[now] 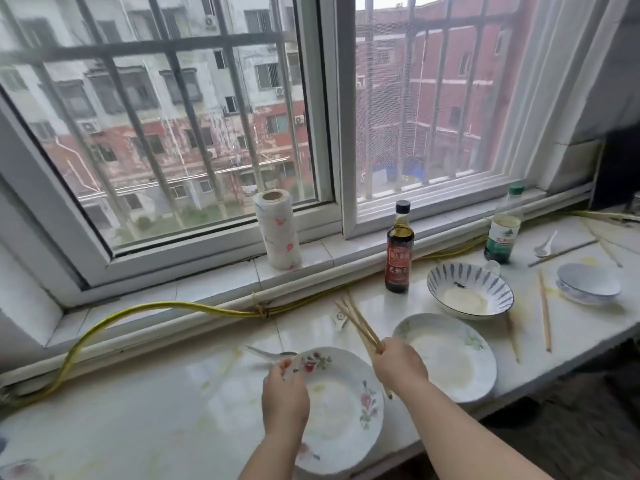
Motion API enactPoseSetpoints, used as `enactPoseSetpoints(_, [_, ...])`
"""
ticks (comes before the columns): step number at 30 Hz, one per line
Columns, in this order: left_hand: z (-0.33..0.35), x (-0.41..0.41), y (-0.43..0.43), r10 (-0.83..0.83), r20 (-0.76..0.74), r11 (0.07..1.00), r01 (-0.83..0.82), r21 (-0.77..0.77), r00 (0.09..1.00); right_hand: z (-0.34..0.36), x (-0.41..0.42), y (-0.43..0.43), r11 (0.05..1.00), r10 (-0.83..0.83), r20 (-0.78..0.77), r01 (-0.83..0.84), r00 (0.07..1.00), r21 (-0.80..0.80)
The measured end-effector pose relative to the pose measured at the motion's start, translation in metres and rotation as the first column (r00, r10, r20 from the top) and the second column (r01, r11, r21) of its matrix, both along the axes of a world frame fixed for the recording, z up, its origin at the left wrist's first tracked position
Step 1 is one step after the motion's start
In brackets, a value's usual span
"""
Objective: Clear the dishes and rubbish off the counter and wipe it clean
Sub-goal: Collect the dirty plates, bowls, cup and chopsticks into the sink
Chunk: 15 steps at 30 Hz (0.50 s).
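Observation:
My left hand (284,396) grips the far rim of a white floral plate (341,410) near the counter's front edge. My right hand (400,363) is closed around a bundle of wooden chopsticks (356,322) that point up and away to the left. To the right lies a second white plate (450,358). Behind it stands a blue-striped bowl (469,289) holding pale liquid. A small white bowl (588,282) sits at the far right. Loose chopsticks (545,313) lie between the bowls. A white spoon (266,353) rests just beyond the floral plate.
A dark soy sauce bottle (399,249) and a green-capped bottle (502,230) stand by the sill. A paper towel roll (277,230) is on the windowsill. A yellow hose (145,310) runs along the counter's back. Another spoon (545,245) and more chopsticks (562,252) lie far right. Yellowish stains mark the counter (156,410).

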<state>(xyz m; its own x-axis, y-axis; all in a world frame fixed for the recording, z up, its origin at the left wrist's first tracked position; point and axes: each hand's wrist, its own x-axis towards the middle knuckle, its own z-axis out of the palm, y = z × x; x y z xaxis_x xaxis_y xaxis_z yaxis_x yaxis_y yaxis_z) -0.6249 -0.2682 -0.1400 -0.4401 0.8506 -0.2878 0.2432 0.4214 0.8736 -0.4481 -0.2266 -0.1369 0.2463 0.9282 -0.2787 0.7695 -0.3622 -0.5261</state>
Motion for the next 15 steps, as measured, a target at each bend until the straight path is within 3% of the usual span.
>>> enactPoseSetpoints(8, [-0.024,-0.042,0.031,-0.081,-0.095,0.994,0.073,-0.084,0.992,-0.008,-0.022,0.036,0.993,-0.068,0.101,0.077,0.993,-0.088])
enactPoseSetpoints(15, [-0.037,-0.071,0.063,-0.342,-0.12,0.923,0.309,-0.229,0.932,-0.012,-0.041,0.078,0.99,-0.092,0.181,0.11,0.979,-0.087])
